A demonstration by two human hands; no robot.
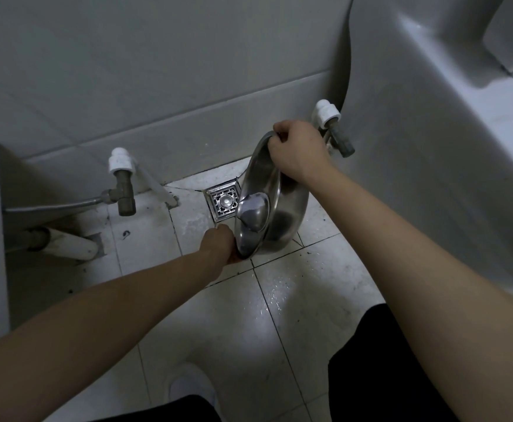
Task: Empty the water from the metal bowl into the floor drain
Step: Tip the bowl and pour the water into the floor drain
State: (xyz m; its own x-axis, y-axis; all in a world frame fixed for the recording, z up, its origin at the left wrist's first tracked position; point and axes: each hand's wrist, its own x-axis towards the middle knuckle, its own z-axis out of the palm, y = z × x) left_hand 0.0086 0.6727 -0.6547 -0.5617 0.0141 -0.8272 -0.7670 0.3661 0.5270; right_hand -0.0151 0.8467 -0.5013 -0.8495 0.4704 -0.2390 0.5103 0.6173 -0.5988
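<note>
Metal bowl (275, 208) is being held steeply tilted over the right edge of the floor drain (221, 202), which is being partly hidden. Its upper rim is being gripped by the right hand (298, 150) and its lower rim by the left hand (218, 243), whose fingertips are being hidden behind it.

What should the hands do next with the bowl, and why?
Probably shift the metal bowl a little toward the floor drain. The right hand grips its top rim and the left hand holds the bottom rim, so it stands almost on edge, but its lowest rim is beside the drain, over floor tile. Whether water is left, I cannot tell.
</note>
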